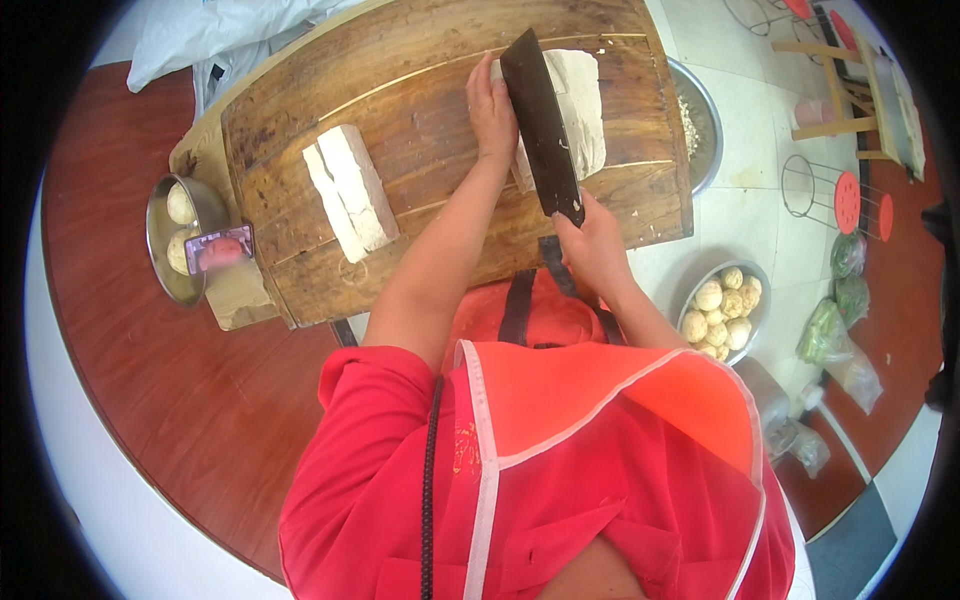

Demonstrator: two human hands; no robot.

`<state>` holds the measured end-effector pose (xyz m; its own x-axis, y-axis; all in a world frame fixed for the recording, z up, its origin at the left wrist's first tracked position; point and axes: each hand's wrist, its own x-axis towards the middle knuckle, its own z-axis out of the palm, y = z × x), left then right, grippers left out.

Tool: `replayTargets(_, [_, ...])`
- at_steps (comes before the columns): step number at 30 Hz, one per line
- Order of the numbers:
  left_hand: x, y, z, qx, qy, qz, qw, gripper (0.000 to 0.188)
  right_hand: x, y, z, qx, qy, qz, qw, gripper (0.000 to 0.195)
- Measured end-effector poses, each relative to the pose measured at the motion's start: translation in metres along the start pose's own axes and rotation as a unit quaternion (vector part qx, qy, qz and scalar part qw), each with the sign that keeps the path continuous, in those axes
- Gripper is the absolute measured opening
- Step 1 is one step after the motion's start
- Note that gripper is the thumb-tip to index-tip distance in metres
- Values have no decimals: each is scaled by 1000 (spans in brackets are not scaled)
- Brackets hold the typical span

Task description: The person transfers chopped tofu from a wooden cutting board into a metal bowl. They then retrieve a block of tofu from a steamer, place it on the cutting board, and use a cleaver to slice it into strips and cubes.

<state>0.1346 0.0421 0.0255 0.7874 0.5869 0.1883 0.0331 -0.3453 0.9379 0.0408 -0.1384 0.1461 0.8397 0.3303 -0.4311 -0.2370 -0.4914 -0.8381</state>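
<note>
My right hand (pixel 596 244) grips a broad, dark-bladed cleaver (pixel 541 127) by its handle end, near the front of the wooden chopping board (pixel 442 142). The blade slants up and away across a white block of food (pixel 581 112) and hides part of it. Left of the blade, my left hand (pixel 491 109) presses on the block's left part, fingers close together and pointing away from me. A second white block (pixel 351 191), split lengthwise, lies farther left on the board.
A metal bowl (pixel 157 259) with pale round vegetables and a phone (pixel 219 249) are at left. Right of the board stand a basin (pixel 716 127) of chopped bits and a bowl (pixel 765 315) of several peeled round vegetables. Stools (pixel 847 201) and bagged greens (pixel 821 334) lie beyond.
</note>
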Motion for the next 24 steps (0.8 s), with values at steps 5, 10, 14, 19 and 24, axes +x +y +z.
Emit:
replayTargets(5, [-3, -3, 0, -3, 7, 15, 1000, 39, -1, -8, 2, -28, -9, 32, 999, 34])
replayTargets(10, [0, -2, 0, 5, 14, 28, 999, 37, 8, -10, 6, -71, -11, 32, 997, 30])
replayTargets(14, [-1, 0, 0, 3, 16, 18, 1000, 37, 16, -11, 9, -101, -13, 33, 994, 24])
replayTargets(19, [-2, 0, 2, 2, 23, 6, 1000, 37, 22, -14, 16, -153, -11, 62, 986, 22])
replayTargets(24, [-4, 2, 2, 9, 24, 9, 1000, 38, 35, 1, 24, -191, 4, 22, 981, 23])
